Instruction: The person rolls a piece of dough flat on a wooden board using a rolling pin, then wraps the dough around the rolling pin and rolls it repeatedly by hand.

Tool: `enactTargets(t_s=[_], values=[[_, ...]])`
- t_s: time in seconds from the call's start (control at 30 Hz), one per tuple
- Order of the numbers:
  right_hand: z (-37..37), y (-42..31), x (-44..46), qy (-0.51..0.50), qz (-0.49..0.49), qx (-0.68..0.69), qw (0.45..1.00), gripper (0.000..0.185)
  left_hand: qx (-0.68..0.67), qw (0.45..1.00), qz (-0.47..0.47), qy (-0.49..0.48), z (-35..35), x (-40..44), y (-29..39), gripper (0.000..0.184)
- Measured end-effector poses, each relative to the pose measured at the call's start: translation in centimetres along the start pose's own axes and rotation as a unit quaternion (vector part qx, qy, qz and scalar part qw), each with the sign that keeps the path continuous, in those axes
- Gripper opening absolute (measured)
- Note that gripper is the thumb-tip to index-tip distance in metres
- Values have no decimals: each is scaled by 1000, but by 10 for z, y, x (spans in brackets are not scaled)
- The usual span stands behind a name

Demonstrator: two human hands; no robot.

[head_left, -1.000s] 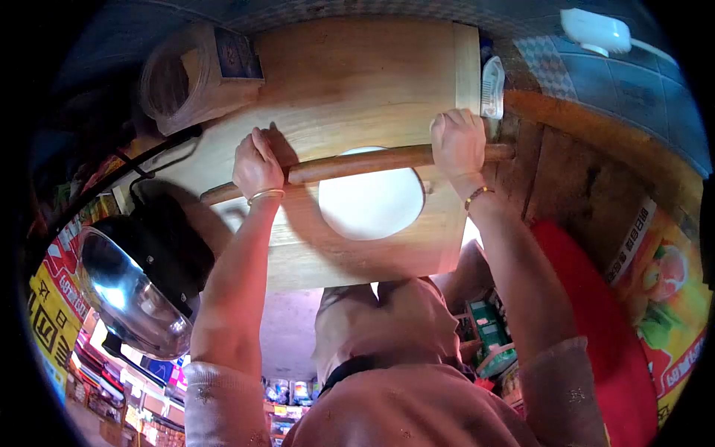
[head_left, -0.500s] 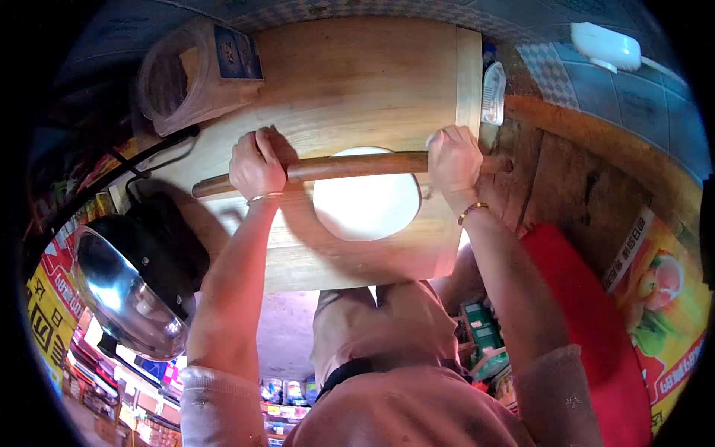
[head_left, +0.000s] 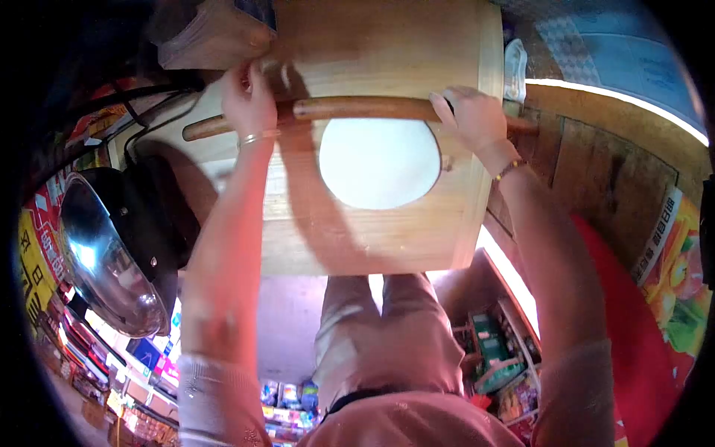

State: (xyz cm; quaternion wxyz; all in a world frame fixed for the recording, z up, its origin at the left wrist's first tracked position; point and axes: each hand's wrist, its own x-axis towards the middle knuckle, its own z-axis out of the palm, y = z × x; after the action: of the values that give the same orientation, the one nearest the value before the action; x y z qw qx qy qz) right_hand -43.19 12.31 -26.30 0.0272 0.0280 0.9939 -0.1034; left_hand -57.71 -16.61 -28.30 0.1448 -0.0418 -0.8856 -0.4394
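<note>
A long brown wooden rolling pin (head_left: 357,109) lies across the wooden board (head_left: 417,246), over the far edge of a flat white round of dough (head_left: 380,165). My left hand (head_left: 249,104) is closed on the pin left of the dough, with the pin's rounded end sticking out beyond it. On the other side, my right hand (head_left: 477,118) grips the pin near its right end, thumb towards the middle. The fingertips of both hands are partly hidden. Most of the dough's top shows, smooth and roughly circular.
A clear plastic container (head_left: 216,37) stands at the board's far left. To the left hangs a shiny metal bowl (head_left: 112,257) beside a black bag-like object. A white item (head_left: 515,71) sits past the right edge, and red cloth (head_left: 633,313) lies at the right.
The view has tilted, so board and dough sit differently in it. The pin is now at the dough's far edge, having crossed its upper part before. Both hands stay on the pin.
</note>
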Motion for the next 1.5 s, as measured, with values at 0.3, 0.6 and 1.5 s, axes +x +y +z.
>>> enactTargets(t_s=[0.3,0.6,1.5], values=[[-25,10,5,-170,196,113,959,77,-140,971,-1,-196,-3,-117,58,17],[-11,19,11,-153,216,127,956,71,-76,979,35,-186,22,-115,46,13],[-20,8,7,-113,185,109,970,66,112,835,-173,-510,-276,-300,-12,12]])
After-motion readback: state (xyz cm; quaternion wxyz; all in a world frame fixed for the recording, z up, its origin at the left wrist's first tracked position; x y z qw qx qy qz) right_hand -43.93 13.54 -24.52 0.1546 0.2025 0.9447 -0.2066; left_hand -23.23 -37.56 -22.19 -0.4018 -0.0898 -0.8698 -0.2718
